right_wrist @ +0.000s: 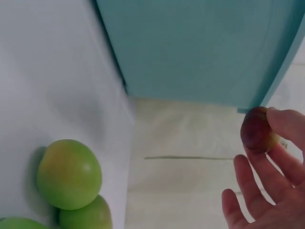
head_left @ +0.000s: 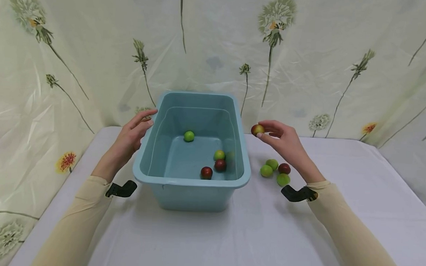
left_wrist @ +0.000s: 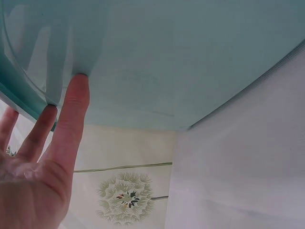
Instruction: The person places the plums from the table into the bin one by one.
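Observation:
A light blue plastic tub (head_left: 193, 182) stands on the table, with several small round plum-like fruits inside, among them a green fruit (head_left: 189, 136) and a dark red one (head_left: 206, 172). My left hand (head_left: 126, 139) is at the tub's left side, fingers extended; in the left wrist view its fingertips touch the outer wall. To the right of the tub and above the table, my right hand (head_left: 285, 141) pinches a red-and-yellow plum (head_left: 257, 129) between thumb and fingers. In the right wrist view the held plum (right_wrist: 258, 130) appears near the tub's rim.
Below my right hand, a cluster of green fruits (head_left: 266, 171) and a dark red one (head_left: 284, 168) lies on the white tablecloth (head_left: 265, 238). A flower-printed sheet (head_left: 210, 37) hangs behind the table. Dark wrist cameras (head_left: 122, 189) sit on both sleeves.

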`<action>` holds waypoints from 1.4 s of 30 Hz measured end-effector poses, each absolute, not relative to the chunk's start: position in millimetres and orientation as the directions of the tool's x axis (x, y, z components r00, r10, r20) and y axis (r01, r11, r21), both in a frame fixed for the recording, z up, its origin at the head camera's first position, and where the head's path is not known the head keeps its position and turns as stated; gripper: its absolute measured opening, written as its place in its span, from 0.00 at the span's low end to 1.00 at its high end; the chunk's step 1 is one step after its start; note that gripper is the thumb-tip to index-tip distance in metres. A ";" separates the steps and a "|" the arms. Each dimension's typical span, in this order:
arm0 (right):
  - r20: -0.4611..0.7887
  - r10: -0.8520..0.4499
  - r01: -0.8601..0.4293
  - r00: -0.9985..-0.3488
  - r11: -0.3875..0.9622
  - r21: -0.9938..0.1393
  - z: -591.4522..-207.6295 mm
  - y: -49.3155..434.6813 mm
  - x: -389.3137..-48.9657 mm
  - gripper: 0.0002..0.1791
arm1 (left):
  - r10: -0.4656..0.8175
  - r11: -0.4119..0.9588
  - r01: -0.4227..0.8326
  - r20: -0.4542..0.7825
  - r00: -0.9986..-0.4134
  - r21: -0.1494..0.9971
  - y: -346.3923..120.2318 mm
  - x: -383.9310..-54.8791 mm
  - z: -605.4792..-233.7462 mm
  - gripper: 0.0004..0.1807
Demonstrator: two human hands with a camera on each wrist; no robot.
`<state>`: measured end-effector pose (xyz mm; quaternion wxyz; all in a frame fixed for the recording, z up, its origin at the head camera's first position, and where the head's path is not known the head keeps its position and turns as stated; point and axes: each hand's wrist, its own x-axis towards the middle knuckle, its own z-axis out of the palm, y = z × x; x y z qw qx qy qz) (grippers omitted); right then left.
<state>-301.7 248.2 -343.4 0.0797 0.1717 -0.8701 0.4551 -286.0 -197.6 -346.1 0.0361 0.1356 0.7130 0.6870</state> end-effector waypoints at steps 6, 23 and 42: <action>0.330 -0.226 -0.400 -0.916 0.511 -0.761 -330.9 240.9 -302.3 0.23 | 0.241 0.019 0.149 0.140 -0.960 0.989 -198.0 -285.5 -346.0 0.28; 0.420 -0.265 -0.497 -0.868 0.473 -0.727 -276.8 200.6 -279.8 0.21 | 0.230 0.019 0.151 0.143 -0.963 0.988 -197.3 -286.0 -347.0 0.27; 0.500 -0.369 -0.618 -0.784 0.379 -0.689 -280.0 173.9 -309.2 0.21 | 0.232 0.051 0.161 0.145 -0.962 0.986 -197.0 -284.8 -347.9 0.28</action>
